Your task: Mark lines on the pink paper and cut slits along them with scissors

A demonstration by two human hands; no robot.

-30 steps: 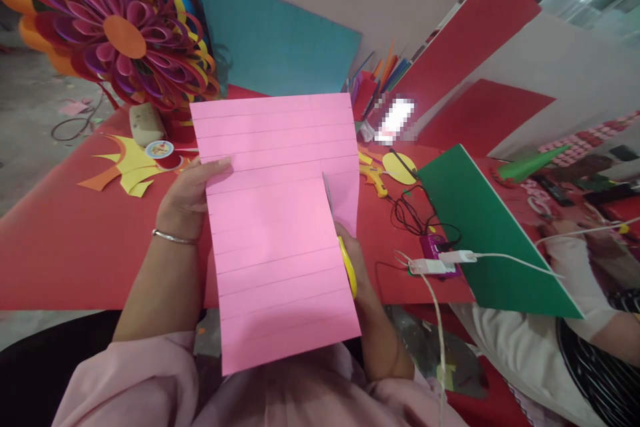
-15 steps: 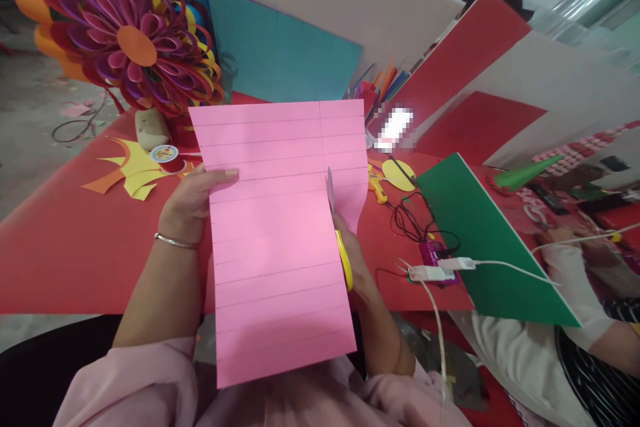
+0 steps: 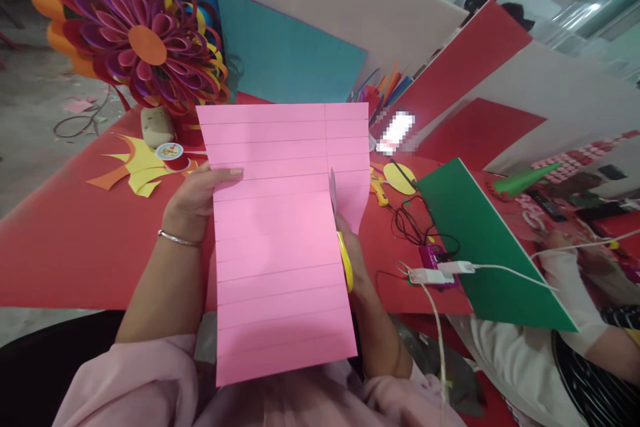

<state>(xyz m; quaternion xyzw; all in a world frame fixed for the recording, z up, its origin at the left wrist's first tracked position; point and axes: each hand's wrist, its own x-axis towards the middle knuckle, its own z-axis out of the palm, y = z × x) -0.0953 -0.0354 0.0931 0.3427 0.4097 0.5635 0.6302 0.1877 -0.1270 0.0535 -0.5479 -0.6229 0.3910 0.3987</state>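
Note:
A large pink sheet of paper (image 3: 275, 240), ruled with several pencil lines across and one line down its right side, is held up in front of me. My left hand (image 3: 200, 193) grips its left edge, thumb on top and the other fingers hidden behind. On the right, my right hand (image 3: 354, 257) is closed on scissors with yellow handles (image 3: 345, 261), partly behind the paper. The blade shows in a cut along the down line, from the bottom edge to past the middle. The strip right of the cut bends away behind.
A paper flower (image 3: 147, 45) stands at the back left, near yellow paper scraps (image 3: 137, 170) and a small round tub (image 3: 171, 155). A yellow glue gun (image 3: 381, 192), cables and a power strip (image 3: 434, 263) lie right. A green board (image 3: 480, 240) separates me from another person's arm (image 3: 570, 287).
The view has shifted slightly, so everything sits a little further right and lower. Hands, scissors and paper hold nearly the same positions relative to each other; the cut looks about as long.

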